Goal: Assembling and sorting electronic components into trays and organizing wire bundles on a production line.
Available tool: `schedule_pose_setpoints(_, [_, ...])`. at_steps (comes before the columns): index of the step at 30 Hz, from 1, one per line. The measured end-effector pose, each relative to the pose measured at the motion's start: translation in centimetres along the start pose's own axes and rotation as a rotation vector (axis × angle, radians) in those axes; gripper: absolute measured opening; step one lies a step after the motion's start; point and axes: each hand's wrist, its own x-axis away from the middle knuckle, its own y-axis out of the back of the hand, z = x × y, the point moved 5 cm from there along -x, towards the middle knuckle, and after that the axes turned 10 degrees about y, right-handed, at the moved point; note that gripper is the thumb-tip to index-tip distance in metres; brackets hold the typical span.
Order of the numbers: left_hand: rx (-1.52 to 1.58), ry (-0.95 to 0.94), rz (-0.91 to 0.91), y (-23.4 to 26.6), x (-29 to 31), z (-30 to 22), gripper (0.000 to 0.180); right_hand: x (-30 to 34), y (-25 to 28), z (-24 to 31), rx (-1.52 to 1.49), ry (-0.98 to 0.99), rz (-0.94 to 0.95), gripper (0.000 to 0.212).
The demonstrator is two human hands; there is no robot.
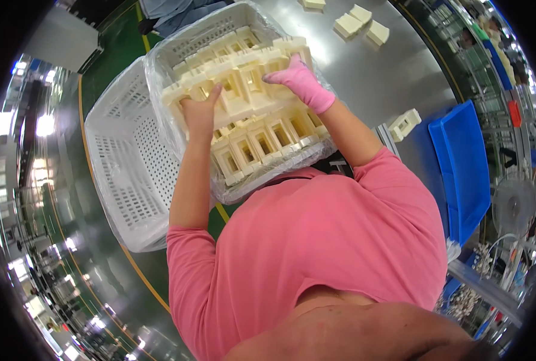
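Both my hands grip a row of several cream plastic frames [238,89] from its two ends, pressed together side by side. My bare left hand [200,112] is closed on the left end, its thumb over the near face. At the right end my right hand [304,82], in a pink glove, is closed with its thumb across the frames. Beneath the row, more cream frames [262,147] with rectangular openings stand in a white perforated crate [192,45] lined with clear plastic. Whether the held row touches those below, I cannot tell.
A second white perforated crate [120,180] with a plastic liner stands to the left. On the metal table [394,75] lie several cream blocks [351,23] and one cream frame [404,124]. A blue bin [463,171] is at the right.
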Motion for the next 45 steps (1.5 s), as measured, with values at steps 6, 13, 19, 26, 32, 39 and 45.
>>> schedule_pose_setpoints(6, [0.017, -0.155, 0.036, -0.8, -0.2, -6.9, 0.068, -0.2, 3.9, 5.7, 0.1, 0.13, -0.143, 0.073])
schedule_pose_setpoints(13, [0.076, -0.243, 0.414, -8.7, -0.4, -8.9, 0.061, 5.0, 11.1, 5.6, 0.295, -0.05, -0.451, 0.077])
schedule_pose_setpoints(19, [0.07, -0.202, 0.774, -21.3, 5.3, -9.9, 0.056, 14.5, 19.6, 2.2, 0.232, -0.281, -0.648, 0.085])
schedule_pose_setpoints(26, [-0.079, -0.194, 1.108, -35.1, 18.3, -10.3, 0.061, 28.1, 28.2, -3.1, 0.062, -0.188, -0.936, 0.057])
schedule_pose_setpoints(32, [-0.302, -0.113, 1.368, -44.1, 28.3, -5.7, 0.058, 38.6, 32.2, -8.3, 0.168, -0.292, -0.974, 0.035])
schedule_pose_setpoints(39, [-0.67, 0.141, 1.534, -48.1, 34.2, -1.2, 0.072, 44.4, 31.9, -16.2, -0.327, -0.57, -1.126, 0.042])
schedule_pose_setpoints(45, [-0.72, 0.271, 1.614, -51.0, 34.5, 1.7, 0.077, 44.7, 33.0, -19.3, -0.68, -0.653, -1.073, 0.037])
